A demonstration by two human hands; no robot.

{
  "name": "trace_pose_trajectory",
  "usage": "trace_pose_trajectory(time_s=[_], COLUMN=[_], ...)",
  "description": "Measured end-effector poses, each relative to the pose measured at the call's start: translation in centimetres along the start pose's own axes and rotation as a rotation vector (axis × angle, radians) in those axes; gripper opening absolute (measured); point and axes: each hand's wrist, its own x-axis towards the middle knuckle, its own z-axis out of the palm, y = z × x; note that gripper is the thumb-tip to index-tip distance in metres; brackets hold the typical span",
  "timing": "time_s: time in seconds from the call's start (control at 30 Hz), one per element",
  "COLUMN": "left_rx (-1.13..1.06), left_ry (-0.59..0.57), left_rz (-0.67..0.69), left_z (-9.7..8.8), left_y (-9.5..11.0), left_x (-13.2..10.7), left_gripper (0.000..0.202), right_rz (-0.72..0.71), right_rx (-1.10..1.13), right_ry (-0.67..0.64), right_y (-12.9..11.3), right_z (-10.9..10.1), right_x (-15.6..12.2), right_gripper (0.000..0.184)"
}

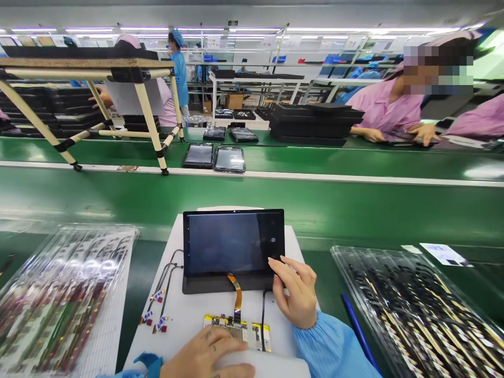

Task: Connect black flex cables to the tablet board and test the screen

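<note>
A tablet screen (228,244) stands tilted on a white fixture (293,241), its display lit dimly. My right hand (297,291) is at its lower right corner, fingers stretched, the index fingertip at the glass. An orange flex cable (236,294) runs from the screen down to a circuit board (252,333) with yellow edges. My left hand (210,354) lies with its fingers apart over a white block (271,366) in front of the board, and partly hides both. Left of the screen, black cables lead to several small parts (159,296) with blue and red pieces.
Clear plastic trays of parts flank the fixture, one on the left (66,294) and one on the right (417,310). A blue pen-like stick (360,333) lies beside the right tray. Beyond runs a green conveyor (354,210) with a rack (145,121), tablets (229,159) and co-workers across it.
</note>
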Motion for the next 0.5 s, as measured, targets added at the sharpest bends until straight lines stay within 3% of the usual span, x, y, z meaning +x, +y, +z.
trace_pose_trajectory(time_s=[0.3, 0.5], left_rx=[0.03, 0.072], left_ry=[0.047, 0.017], left_rz=[0.036, 0.082], left_z=[0.6, 1.0], left_y=[-0.3, -0.9], left_x=[-0.1, -0.9], left_gripper=[0.023, 0.02], right_rz=[0.15, 0.204], right_rx=[0.007, -0.019], right_ry=[-0.011, -0.032], right_y=[0.9, 1.7], right_z=[0.6, 1.4], right_x=[-0.7, 1.2], right_gripper=[0.045, 0.045])
